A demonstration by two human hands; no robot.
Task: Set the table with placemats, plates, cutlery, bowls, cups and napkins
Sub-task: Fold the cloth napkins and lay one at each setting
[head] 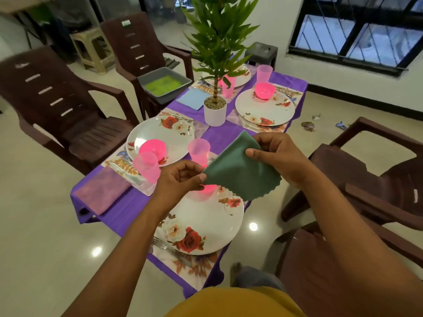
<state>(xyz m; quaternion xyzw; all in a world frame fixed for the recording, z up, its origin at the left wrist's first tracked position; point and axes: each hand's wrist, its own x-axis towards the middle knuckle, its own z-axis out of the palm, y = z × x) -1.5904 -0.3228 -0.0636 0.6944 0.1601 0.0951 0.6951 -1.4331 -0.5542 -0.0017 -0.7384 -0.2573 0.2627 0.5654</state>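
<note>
Napkin [240,170], green, scalloped edge: held taut in the air above the near plate [201,227], not yet laid. Left hand [180,179] has its grip closed on the left corner, thumb against fingers; right hand [274,154] pinches the upper edge likewise, likely to square or fold it before placing. Desk [128,207]: purple cloth, 4 floral plates on placemats, pink bowls and cups, plant pot [215,112] at centre. Purple napkin [101,191] and blue napkin [191,99] already lie beside 2 settings. Tray [163,84] with green cloths on a far chair, probably the napkin supply.
</note>
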